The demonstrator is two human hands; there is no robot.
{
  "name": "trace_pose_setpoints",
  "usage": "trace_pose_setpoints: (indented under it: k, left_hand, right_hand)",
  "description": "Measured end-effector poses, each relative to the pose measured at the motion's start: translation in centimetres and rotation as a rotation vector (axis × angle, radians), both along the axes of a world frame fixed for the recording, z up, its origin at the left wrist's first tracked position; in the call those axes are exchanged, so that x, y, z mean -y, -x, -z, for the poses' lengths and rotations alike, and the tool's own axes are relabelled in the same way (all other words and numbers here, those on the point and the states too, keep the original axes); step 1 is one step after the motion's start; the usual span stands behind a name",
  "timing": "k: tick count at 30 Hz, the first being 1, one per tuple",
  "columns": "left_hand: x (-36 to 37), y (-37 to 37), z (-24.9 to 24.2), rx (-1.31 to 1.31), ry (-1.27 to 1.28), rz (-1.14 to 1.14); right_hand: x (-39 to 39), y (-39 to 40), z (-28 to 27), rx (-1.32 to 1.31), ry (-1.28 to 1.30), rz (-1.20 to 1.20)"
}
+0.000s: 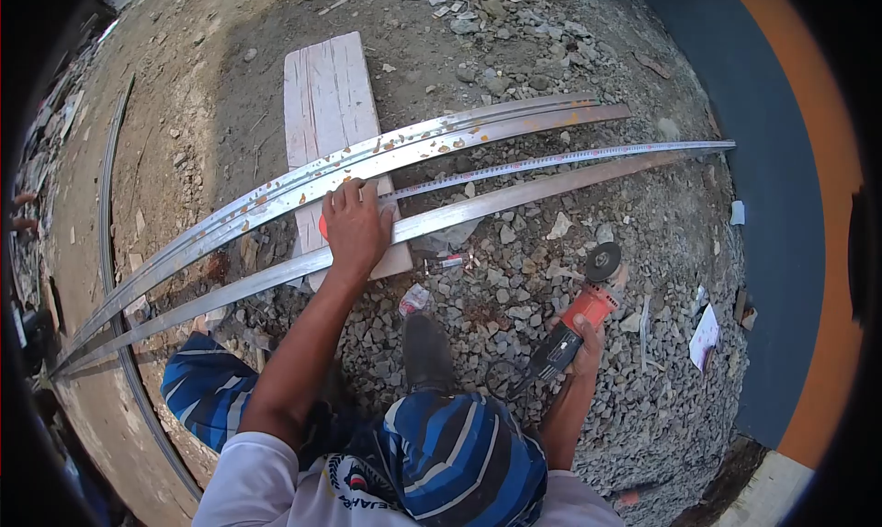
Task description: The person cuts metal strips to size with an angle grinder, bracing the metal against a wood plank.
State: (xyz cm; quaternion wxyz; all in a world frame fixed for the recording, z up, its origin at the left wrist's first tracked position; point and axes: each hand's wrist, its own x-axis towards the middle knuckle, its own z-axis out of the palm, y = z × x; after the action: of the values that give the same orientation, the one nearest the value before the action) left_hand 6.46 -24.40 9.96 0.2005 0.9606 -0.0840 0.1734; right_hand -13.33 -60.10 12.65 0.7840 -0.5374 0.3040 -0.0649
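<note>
My right hand (585, 345) grips an angle grinder (571, 329) by its red and black body, its dark disc (603, 262) pointing away from me over the gravel. Under my left hand (356, 226) is a tape measure, mostly hidden, with a bit of orange case (322, 226) showing beside the fingers. Its pulled-out white blade (551, 160) runs right, as far as the grey wall base. A flat metal bar (441, 218) lies nearest me, touching or just under my left wrist. Beyond the blade, a metal channel (386, 155) spotted with rust-coloured marks lies across a wooden board (326, 95).
Loose gravel (501, 297) covers the ground around my feet. A small marker-like object (449, 261) lies near the board. A grey and orange wall (763, 159) stands at right. Another long dark metal strip (112, 215) lies at left. Paper scraps (705, 337) are scattered at right.
</note>
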Motion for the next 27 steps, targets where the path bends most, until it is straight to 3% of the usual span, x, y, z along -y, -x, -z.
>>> trace_pose_setpoints:
  k: [2, 7, 9, 12, 15, 17, 24, 27]
  left_hand:
    - [-1.9, -0.1, 1.7, -0.192, -0.264, -0.03]
    - [-3.1, -2.1, 1.7, -0.235, -0.305, 0.057]
    - [-3.7, -3.7, 0.4, -0.509, -0.193, 0.077]
    - [-4.0, -4.3, -3.7, -0.688, -0.312, 0.235]
    - [-3.6, -4.3, -6.6, -0.894, -0.236, 0.257]
    - [-3.1, -3.8, -7.9, -0.948, -0.204, 0.292]
    - [-2.9, -1.9, -4.9, -0.863, -0.293, 0.3]
    - [-2.3, -1.4, -4.8, -0.968, -0.32, 0.29]
  right_hand:
    - [0.1, -0.4, -0.8, -0.061, 0.014, -0.014]
    - [-0.9, -1.0, -1.5, -0.099, 0.051, -0.061]
    - [-1.0, -1.0, -1.3, -0.093, 0.034, -0.114]
    - [-1.3, -0.4, -1.6, -0.107, 0.008, -0.133]
    - [-1.3, 0.6, -1.7, -0.085, 0.045, -0.095]
    - [-1.5, 0.9, -2.5, -0.086, 0.035, -0.055]
    - [-1.3, 1.9, -1.9, -0.082, -0.027, -0.054]
    - [-1.3, 1.6, -2.6, -0.088, -0.022, -0.036]
